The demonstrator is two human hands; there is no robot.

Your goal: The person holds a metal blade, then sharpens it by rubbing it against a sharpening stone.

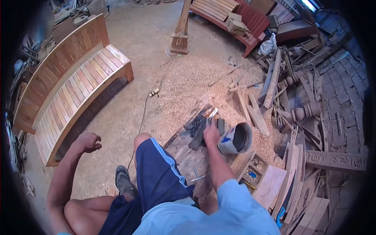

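From my remote view, a small pale-ended item [212, 112], too unclear to identify, sits right of the frame's centre, grasped in the right hand [211, 135] over the worn wooden surface [201, 164], near a grey bucket [227, 145]. The left hand [89, 142], released and loosely curled, hangs centre left beside a curved slatted seat [72, 92]. Shavings [196, 78] litter the floor; timber [256, 117] crowds the right.

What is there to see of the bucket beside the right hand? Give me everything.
The bucket is grey and round, with a blue mark on its outer wall; plastic or metal is unclear. Its open mouth shows a dark interior, contents uncertain. It appears tilted, though the lens bends the view. It sits just right of the right hand; contact between them cannot be told.
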